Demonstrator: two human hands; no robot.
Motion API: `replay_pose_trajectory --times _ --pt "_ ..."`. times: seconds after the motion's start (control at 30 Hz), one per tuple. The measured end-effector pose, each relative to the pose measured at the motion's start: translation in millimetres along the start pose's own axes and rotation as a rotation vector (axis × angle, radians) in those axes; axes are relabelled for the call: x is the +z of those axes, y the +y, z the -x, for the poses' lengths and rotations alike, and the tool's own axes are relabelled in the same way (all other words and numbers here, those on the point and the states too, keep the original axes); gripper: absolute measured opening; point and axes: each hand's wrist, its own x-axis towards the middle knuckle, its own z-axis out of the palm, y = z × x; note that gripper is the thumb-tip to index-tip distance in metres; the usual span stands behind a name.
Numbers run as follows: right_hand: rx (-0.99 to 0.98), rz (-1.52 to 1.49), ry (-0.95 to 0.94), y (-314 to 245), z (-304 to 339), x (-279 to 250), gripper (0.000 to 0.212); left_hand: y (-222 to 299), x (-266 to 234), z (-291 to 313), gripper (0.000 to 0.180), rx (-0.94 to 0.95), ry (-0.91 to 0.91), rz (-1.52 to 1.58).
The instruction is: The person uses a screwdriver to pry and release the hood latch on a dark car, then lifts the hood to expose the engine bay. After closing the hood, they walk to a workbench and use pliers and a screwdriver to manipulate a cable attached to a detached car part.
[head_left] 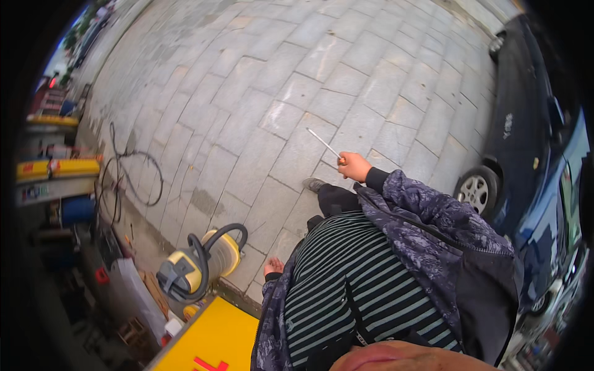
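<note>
In front of my body, my right hand [354,167] is closed round one end of a thin, pale, straight rod [323,142]. The rod looks like a screwdriver shaft and points away to the far left; my fingers hide its handle end. Low at my left side hangs my left hand [273,266], partly covered by the jacket. Its fingers look loosely apart, with nothing seen in them. Just left of that hand stands a yellow and grey canister vacuum cleaner [221,255] with a thick dark hose; the hand appears apart from it.
Grey stone paving [247,111] stretches ahead. A dark cable [162,179] lies looped on it at the left. Along the left edge are a yellow sign board [223,331] and shop clutter [133,284]. A dark car [526,123] stands at the right.
</note>
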Motion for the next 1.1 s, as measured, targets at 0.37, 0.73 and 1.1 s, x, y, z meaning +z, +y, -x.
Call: replay_pose_trajectory --times 0.37,0.73,1.1 --pt "-0.328 -0.133 -0.549 -306.4 -337.8 230.9 0.02 162.3 -28.0 6.3 0.026 0.022 0.204 0.719" --pt "-0.017 0.055 -0.521 -395.6 -582.3 383.3 0.028 537.1 173.9 -190.5 0.031 0.162 -0.18 0.699" --pt "-0.183 0.271 -0.577 -498.6 -810.2 615.9 0.034 856.1 184.4 -298.1 0.041 0.394 -0.321 0.71"
